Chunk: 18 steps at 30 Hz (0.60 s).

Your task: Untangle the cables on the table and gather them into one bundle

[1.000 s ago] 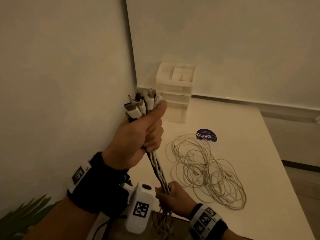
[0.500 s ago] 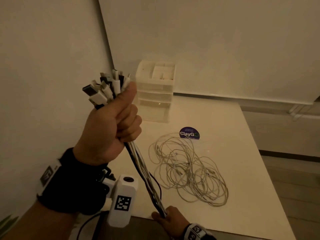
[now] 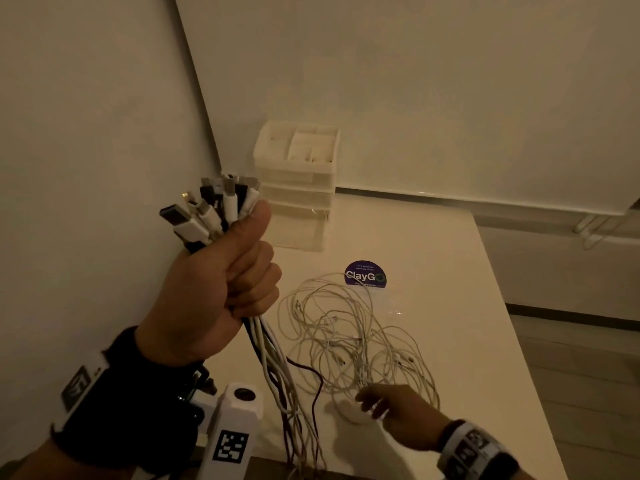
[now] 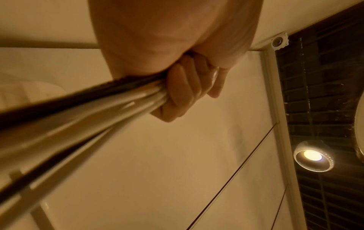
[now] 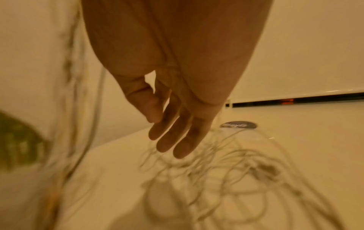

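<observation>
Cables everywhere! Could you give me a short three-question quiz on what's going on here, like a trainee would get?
1. True or false: the left hand grips a cable bundle with the plugs upward.
2. The right hand is: A) gripping the bundle, B) open over the loose cables, C) on the organizer.
3. What round thing lies behind the loose cables?

Key: 1 true; 2 B; 3 the sticker.

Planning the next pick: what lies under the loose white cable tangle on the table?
Bare table shows through the white cable tangle; its far loops overlap the purple sticker's near edge. Nothing else is visible beneath.
</observation>
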Available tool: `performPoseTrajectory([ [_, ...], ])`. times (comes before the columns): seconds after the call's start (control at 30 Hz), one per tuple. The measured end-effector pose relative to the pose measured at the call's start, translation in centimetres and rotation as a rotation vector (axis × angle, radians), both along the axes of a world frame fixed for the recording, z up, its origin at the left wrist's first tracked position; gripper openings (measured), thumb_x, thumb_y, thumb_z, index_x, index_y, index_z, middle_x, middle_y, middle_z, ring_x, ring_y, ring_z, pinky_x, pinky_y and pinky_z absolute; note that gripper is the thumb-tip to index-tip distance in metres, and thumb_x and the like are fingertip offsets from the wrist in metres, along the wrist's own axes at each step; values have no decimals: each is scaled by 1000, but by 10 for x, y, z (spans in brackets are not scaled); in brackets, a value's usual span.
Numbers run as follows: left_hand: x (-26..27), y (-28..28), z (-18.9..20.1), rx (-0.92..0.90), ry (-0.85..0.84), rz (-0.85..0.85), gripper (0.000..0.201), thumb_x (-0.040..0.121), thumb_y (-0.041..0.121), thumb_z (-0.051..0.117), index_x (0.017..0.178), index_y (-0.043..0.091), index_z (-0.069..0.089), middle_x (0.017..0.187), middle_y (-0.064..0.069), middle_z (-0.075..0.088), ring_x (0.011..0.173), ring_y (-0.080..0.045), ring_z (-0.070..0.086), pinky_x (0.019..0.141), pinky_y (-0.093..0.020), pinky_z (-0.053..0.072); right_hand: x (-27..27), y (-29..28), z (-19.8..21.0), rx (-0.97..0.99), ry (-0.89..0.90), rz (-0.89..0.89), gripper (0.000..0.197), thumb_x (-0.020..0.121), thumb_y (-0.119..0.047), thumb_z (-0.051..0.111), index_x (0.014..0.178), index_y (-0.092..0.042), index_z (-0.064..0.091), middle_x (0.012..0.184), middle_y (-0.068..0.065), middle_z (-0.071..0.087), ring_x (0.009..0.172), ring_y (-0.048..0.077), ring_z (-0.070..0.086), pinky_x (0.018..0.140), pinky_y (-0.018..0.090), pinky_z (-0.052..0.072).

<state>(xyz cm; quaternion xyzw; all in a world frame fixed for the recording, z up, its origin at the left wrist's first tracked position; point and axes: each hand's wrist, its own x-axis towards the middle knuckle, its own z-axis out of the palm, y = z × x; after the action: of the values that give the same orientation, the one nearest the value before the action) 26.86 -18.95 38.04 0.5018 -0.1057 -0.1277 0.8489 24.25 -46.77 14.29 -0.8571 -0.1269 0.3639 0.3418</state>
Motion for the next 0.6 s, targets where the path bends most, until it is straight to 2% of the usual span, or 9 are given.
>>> performPoseTrajectory([
  [0.07, 1, -6, -4, 25, 18, 26, 72, 71, 46, 80, 48, 17, 19, 41, 2, 16, 34, -6, 20, 35, -20, 16, 34, -28, 0, -49, -186, -131, 47, 75, 6, 42, 98, -29, 64, 98, -7, 68, 89, 7, 62, 86, 26, 51],
  [0.1, 1, -9, -6, 34, 27, 39, 72, 70, 46, 81, 48, 17, 19, 42, 2, 15, 34, -6, 19, 35, -20, 16, 55, -41, -5, -104, -290, -206, 43, 80, 7, 44, 95, -27, 67, 96, -7, 68, 89, 8, 62, 90, 28, 50],
  [0.2, 2, -18, -8, 62, 46, 76, 72, 69, 47, 82, 48, 17, 20, 42, 1, 15, 35, -7, 17, 35, -20, 15, 107, -68, -29, -238, -348, -453, 41, 90, 9, 40, 113, -13, 67, 117, 5, 67, 111, 21, 60, 99, 26, 42],
  [0.3, 3, -26, -10, 80, 58, 105, 70, 69, 46, 81, 46, 19, 22, 41, 2, 15, 35, -9, 14, 36, -21, 14, 131, -78, -60, -347, -219, -434, 40, 97, -1, 40, 133, -10, 53, 138, 11, 54, 127, 28, 51, 105, 30, 37],
  [0.37, 5, -29, -12, 81, 64, 118, 67, 71, 45, 81, 44, 19, 26, 39, 4, 19, 35, -9, 14, 35, -21, 13, 136, -75, -76, -374, -131, -356, 34, 99, -9, 43, 131, -11, 56, 138, 12, 54, 123, 29, 53, 100, 28, 42],
  [0.43, 7, -32, -13, 88, 73, 137, 65, 71, 45, 81, 43, 18, 28, 38, 5, 22, 34, -8, 15, 35, -20, 14, 136, -73, -85, -327, -55, -374, 22, 94, -6, 50, 107, -12, 67, 122, 15, 64, 99, 30, 65, 78, 25, 54],
  [0.47, 7, -32, -14, 93, 78, 150, 65, 71, 45, 81, 43, 18, 28, 38, 5, 22, 34, -8, 15, 35, -20, 13, 135, -73, -88, -293, -28, -407, 20, 91, -2, 51, 93, -13, 67, 113, 17, 67, 89, 32, 67, 72, 29, 57],
  [0.53, 8, -34, -15, 100, 89, 171, 65, 70, 45, 81, 43, 18, 29, 39, 3, 19, 34, -8, 15, 36, -21, 13, 129, -78, -90, -253, 4, -502, 25, 90, 2, 48, 81, -15, 65, 106, 20, 66, 85, 36, 68, 74, 41, 60],
  [0.6, 10, -37, -16, 110, 93, 185, 66, 70, 46, 81, 43, 18, 28, 40, 3, 19, 34, -8, 16, 36, -22, 13, 124, -83, -92, -289, -18, -528, 20, 92, -6, 49, 89, -16, 67, 110, 18, 66, 92, 35, 66, 79, 41, 59],
])
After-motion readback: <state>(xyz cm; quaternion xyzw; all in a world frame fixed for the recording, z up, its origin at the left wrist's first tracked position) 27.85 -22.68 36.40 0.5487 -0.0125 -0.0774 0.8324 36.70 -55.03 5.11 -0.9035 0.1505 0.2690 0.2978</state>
